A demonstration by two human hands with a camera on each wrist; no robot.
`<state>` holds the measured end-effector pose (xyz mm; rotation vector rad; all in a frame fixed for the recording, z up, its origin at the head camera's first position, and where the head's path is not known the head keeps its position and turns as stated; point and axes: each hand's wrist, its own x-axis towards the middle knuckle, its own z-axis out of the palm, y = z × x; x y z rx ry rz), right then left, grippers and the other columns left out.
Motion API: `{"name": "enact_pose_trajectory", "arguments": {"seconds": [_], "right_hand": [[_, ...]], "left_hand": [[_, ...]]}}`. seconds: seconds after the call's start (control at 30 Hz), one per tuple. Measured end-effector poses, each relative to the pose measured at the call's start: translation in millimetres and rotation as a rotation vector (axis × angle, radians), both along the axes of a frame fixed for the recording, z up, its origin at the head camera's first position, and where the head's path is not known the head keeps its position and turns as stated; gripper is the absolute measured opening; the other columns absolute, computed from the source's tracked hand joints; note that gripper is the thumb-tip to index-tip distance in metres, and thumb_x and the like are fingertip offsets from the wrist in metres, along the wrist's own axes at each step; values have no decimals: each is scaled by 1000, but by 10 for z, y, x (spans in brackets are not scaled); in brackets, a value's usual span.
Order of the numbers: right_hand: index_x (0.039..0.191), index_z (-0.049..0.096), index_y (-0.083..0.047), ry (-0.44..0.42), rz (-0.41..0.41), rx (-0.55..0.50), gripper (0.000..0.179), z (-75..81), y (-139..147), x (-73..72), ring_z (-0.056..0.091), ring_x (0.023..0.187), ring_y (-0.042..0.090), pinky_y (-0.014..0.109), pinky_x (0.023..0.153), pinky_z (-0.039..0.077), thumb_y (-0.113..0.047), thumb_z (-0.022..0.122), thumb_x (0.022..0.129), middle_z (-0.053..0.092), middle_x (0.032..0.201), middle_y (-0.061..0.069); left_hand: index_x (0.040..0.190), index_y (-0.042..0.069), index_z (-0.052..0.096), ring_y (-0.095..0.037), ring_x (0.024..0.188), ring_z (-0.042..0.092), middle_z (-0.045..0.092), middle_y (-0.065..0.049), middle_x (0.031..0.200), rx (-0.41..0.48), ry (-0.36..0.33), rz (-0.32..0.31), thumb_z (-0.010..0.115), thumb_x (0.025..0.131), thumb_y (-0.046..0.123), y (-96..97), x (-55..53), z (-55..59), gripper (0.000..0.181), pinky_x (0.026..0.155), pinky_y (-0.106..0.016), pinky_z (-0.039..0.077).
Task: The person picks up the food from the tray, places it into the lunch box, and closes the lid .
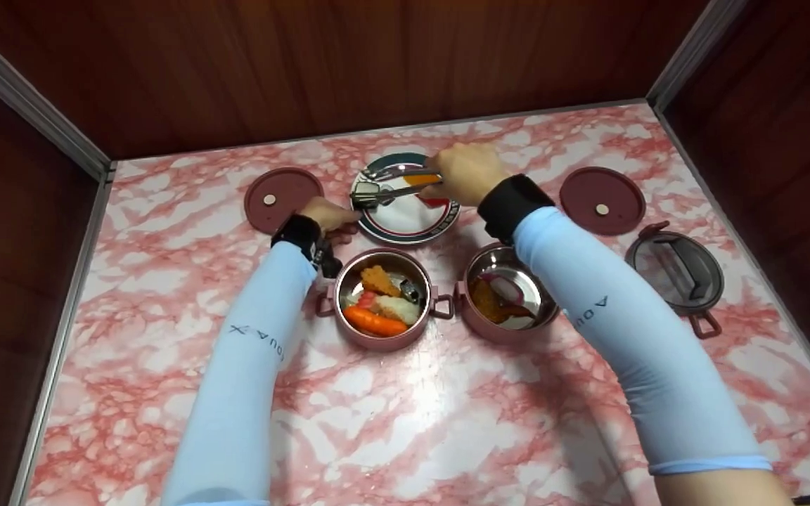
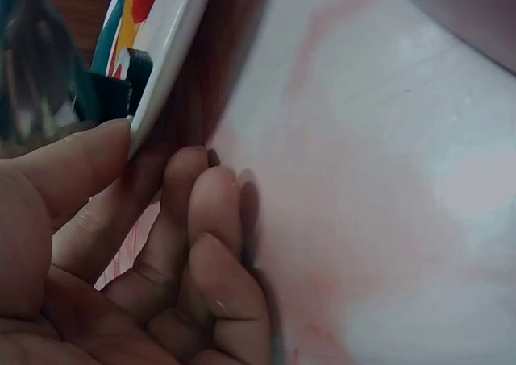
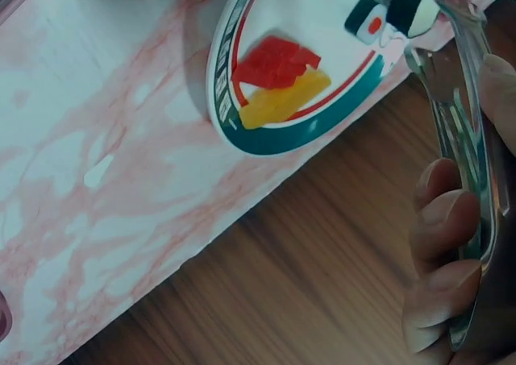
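A white plate [image 1: 405,223] with a teal and red border lies at the back middle. My left hand [image 1: 328,216] holds its near-left rim; in the left wrist view the thumb is on the rim and a finger passes beneath it. My right hand [image 1: 472,172] grips metal tongs [image 3: 484,180] over the plate. The tong tips are by sushi rolls with dark wraps [image 3: 411,10] at the plate's left; whether they pinch one, I cannot tell. A red piece [image 3: 274,61] and a yellow piece [image 3: 286,99] of food lie at the other side of the plate.
In front of the plate stand a left pot [image 1: 382,343] with carrot and other food, and a right pot [image 1: 472,309] with brownish food. Dark red lids [image 1: 285,190] lie on both sides of the plate. A glass lid [image 1: 665,270] rests at the right.
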<state>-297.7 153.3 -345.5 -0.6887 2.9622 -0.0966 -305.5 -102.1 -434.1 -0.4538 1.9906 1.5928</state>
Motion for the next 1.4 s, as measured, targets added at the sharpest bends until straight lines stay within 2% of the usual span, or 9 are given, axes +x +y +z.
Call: {"name": "enact_pose_trajectory", "arguments": {"seconds": [0.23, 0.4, 0.6, 0.77, 0.9, 1.0, 1.07, 1.23, 1.4], "right_hand": [[111, 75, -16, -1, 6, -5, 40, -90, 30, 4, 65, 89, 32, 51, 74, 51, -46, 76, 85, 73, 98, 8], [114, 74, -20, -3, 4, -17, 42, -113, 85, 0, 64, 89, 30, 51, 73, 51, -48, 76, 84, 72, 96, 6], [109, 75, -23, -19, 30, -43, 37, -42, 210, 30, 65, 87, 29, 50, 68, 49, -51, 74, 85, 72, 98, 4], [108, 75, -24, 22, 64, -96, 33, 82, 446, 128, 65, 81, 30, 49, 65, 50, -49, 71, 89, 73, 93, 4], [114, 74, -19, 53, 76, -185, 36, 204, 700, 293, 67, 80, 29, 48, 66, 51, -46, 71, 89, 74, 96, 6], [123, 72, -20, 79, 36, -229, 43, 284, 909, 451, 68, 81, 30, 49, 68, 51, -46, 72, 89, 74, 100, 9], [122, 72, -22, 101, 14, -248, 43, 318, 1042, 565, 67, 76, 28, 47, 66, 50, -49, 70, 89, 75, 96, 7], [123, 72, -22, 158, 12, -288, 40, 322, 1377, 866, 56, 59, 16, 37, 58, 44, -45, 70, 91, 72, 86, 1], [128, 69, -22, 170, -31, -298, 44, 281, 1684, 1223, 59, 61, 16, 43, 60, 50, -40, 74, 89, 75, 95, 4]], "left_hand": [[106, -1, 68, -13, 52, 62, 69, -12, 83, 3, -11, 1, 73, 91, 14, -8, -1, 19, 22, 67, -25, 59], [113, -3, 67, -12, 52, 62, 68, -11, 80, 6, 3, -24, 71, 93, 14, -14, 19, 38, 27, 65, -24, 59], [118, -8, 64, -11, 51, 62, 67, -10, 76, 19, 30, -37, 70, 93, 12, -5, 30, 38, 32, 63, -24, 59], [115, -7, 66, -12, 51, 62, 67, -11, 77, 14, 43, -41, 70, 93, 13, 15, 21, 12, 30, 65, -24, 59], [113, -8, 66, -12, 52, 62, 67, -11, 77, 7, 52, -48, 70, 93, 14, 28, 23, 12, 30, 65, -25, 59], [111, -8, 66, -13, 52, 61, 66, -11, 77, 8, 55, -46, 70, 93, 13, 27, 26, 17, 28, 66, -26, 59], [110, -7, 66, -12, 52, 61, 66, -10, 76, 3, 58, -52, 70, 93, 14, 15, 28, 22, 28, 66, -25, 59], [113, -8, 65, -11, 50, 61, 66, -10, 74, 7, 47, -54, 70, 93, 14, -7, 26, 23, 30, 61, -24, 58], [110, -9, 63, -11, 48, 58, 64, -9, 71, 31, 46, -32, 69, 93, 12, -20, 45, 14, 28, 60, -23, 58]]}}
